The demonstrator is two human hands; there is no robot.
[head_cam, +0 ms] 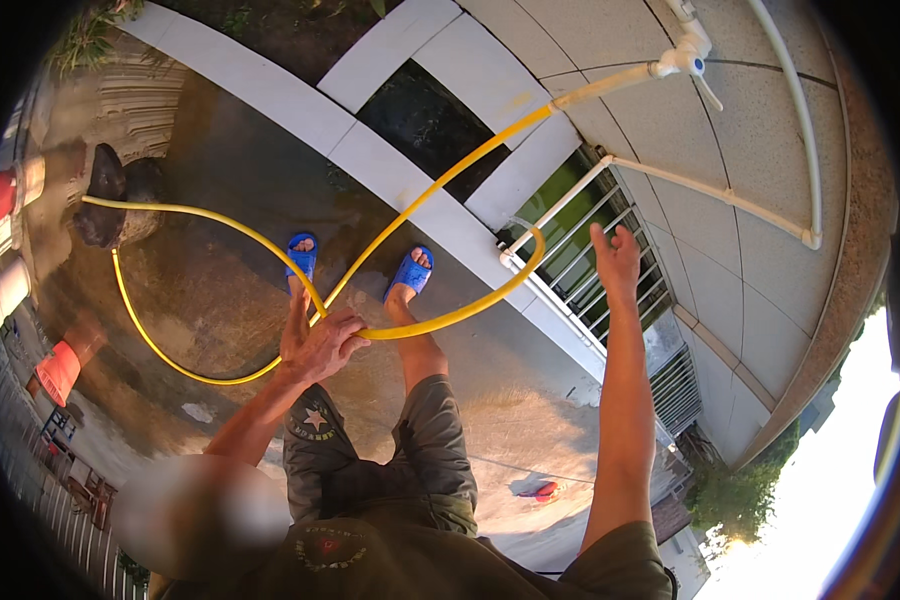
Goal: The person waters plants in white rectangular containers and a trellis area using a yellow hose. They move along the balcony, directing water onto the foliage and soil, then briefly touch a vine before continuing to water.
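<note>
My left hand is closed around a yellow hose in front of my knees. From that hand the hose curves right and bends back at its end, over a white pipe railing beside green water. A pale streak shows at the hose end; I cannot tell whether it is water. My right hand is raised, empty, over the metal bars, fingers apart. Further up, the hose joins a white plastic tap with a lever on the tiled wall. The rest of it loops left past dark rocks.
My feet, in blue sandals, stand on wet concrete. A pale raised curb runs diagonally beyond them. White pipes line the wall at right. Reddish pots stand at left, and a small red object lies behind me.
</note>
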